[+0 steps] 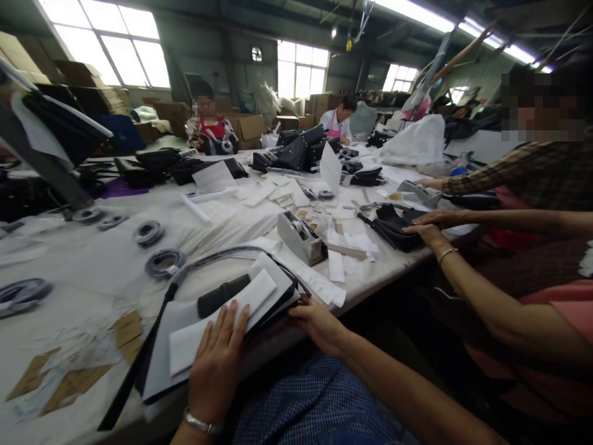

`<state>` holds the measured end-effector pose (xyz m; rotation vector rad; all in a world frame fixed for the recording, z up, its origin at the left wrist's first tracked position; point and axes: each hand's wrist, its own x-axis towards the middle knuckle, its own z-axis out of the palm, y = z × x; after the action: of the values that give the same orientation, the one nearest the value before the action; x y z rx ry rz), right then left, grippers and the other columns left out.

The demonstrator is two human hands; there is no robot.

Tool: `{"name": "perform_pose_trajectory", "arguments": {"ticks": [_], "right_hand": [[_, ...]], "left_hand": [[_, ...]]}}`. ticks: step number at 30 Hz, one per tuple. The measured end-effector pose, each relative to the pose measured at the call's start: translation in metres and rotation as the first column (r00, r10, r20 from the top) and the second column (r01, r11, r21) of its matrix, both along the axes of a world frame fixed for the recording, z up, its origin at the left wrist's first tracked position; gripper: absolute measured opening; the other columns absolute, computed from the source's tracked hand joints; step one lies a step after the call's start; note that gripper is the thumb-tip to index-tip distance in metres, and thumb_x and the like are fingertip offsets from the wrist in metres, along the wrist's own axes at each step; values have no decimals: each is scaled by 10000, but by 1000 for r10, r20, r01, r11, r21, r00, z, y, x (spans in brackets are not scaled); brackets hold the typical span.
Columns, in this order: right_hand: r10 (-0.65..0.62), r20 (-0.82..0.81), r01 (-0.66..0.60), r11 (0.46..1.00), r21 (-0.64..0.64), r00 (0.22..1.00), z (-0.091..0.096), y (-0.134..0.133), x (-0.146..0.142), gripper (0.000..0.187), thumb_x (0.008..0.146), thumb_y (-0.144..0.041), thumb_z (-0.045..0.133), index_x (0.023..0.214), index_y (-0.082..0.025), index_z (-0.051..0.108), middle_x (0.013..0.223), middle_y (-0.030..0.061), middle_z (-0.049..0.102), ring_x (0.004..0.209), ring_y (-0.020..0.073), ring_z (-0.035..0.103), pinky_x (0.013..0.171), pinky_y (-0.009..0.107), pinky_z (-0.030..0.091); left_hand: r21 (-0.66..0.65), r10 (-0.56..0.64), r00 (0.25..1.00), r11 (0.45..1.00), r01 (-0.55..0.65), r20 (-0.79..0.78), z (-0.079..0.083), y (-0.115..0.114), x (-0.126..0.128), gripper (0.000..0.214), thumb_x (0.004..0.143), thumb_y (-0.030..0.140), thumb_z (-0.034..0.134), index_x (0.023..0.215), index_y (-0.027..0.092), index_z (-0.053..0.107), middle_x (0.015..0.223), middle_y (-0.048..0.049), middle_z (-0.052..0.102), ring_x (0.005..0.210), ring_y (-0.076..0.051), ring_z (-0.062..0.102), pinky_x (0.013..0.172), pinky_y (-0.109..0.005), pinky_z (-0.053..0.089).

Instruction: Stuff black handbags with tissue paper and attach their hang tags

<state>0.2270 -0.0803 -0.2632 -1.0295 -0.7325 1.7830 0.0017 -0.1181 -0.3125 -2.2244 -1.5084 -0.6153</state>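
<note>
A black handbag lies at the table's front edge, partly covered by a white sheet. Across it rests a folded white strip, and a dark band shows just behind that strip. My left hand presses flat on the strip, fingers stretched out. At the bag's right corner, my right hand has thumb and fingers closed on the edge; its fingertips are partly hidden. A plastic-wrapped strap arches behind the bag, and its black end runs down to the left.
A grey tape dispenser stands beyond the bag. Wrapped strap coils and brown card pieces lie left. At right, a co-worker's hands rest on another black bag. Paper sheets and more bags cover the far table.
</note>
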Motion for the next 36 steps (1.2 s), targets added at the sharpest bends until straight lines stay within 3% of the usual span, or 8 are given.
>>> {"name": "perform_pose_trajectory", "arguments": {"ticks": [8, 13, 16, 18, 20, 25, 31, 36], "right_hand": [[-170, -223, 145, 982, -120, 960, 16, -7, -40, 391, 605, -139, 694, 982, -195, 607, 895, 5, 699, 811, 184, 665, 809, 336, 526], [-76, -137, 84, 995, 51, 988, 31, -14, -46, 311, 687, -178, 637, 997, -181, 618, 1016, 48, 703, 953, 215, 665, 903, 371, 525], [56, 137, -90, 962, 256, 989, 25, -9, -30, 300, 764, -221, 612, 1060, -178, 639, 1040, 53, 710, 990, 229, 660, 898, 378, 536], [98, 443, -295, 868, 401, 891, 16, 2, -5, 306, 835, -264, 601, 1128, -195, 655, 1034, 48, 721, 993, 231, 665, 909, 386, 536], [-48, 709, -461, 728, 507, 704, 5, 17, 27, 297, 897, -279, 568, 1170, -222, 670, 1110, 61, 713, 1052, 237, 655, 971, 408, 509], [-495, 819, -643, 533, 549, 289, -22, 62, 95, 370, 856, -155, 637, 1217, -236, 664, 1376, 105, 573, 1288, 269, 514, 1087, 475, 423], [-470, 829, -675, 508, 535, 303, -39, 87, 101, 155, 850, -193, 677, 972, -228, 766, 1109, 86, 723, 1135, 249, 606, 998, 432, 491], [-445, 827, -648, 525, 551, 344, -26, 90, 92, 137, 882, -271, 648, 911, -250, 780, 1027, 50, 753, 1015, 219, 670, 938, 370, 509]], "left_hand": [[31, 25, 997, 999, -27, 80, 4, -3, 1, 660, 961, 267, 484, 1540, 181, 180, 1568, -160, 286, 1416, -327, 332, 1121, -489, 339], [55, 76, 984, 995, -86, 160, 4, -3, 1, 726, 944, 287, 532, 1547, 198, 138, 1565, -163, 288, 1424, -324, 316, 1118, -498, 359], [58, 73, 979, 995, -86, 192, 6, -2, 1, 715, 949, 253, 515, 1548, 228, 124, 1567, -139, 288, 1421, -313, 324, 1109, -500, 382], [40, 75, 976, 996, -85, 207, 8, -2, 1, 704, 954, 226, 500, 1547, 252, 121, 1568, -123, 290, 1417, -312, 331, 1107, -507, 389], [27, 82, 973, 996, -90, 216, 11, -1, 1, 706, 953, 206, 503, 1546, 263, 124, 1562, -116, 307, 1414, -310, 337, 1108, -504, 391], [25, 111, 963, 992, -121, 244, 16, 0, 0, 725, 940, 194, 535, 1546, 249, 140, 1556, -116, 327, 1414, -296, 344, 1123, -480, 375], [25, 122, 959, 991, -133, 255, 17, 0, -3, 725, 933, 206, 553, 1543, 249, 162, 1552, -107, 341, 1409, -284, 355, 1124, -458, 372], [25, 122, 958, 991, -134, 260, 18, -1, -2, 723, 936, 221, 552, 1543, 249, 161, 1553, -106, 339, 1403, -287, 364, 1123, -457, 369]]}}
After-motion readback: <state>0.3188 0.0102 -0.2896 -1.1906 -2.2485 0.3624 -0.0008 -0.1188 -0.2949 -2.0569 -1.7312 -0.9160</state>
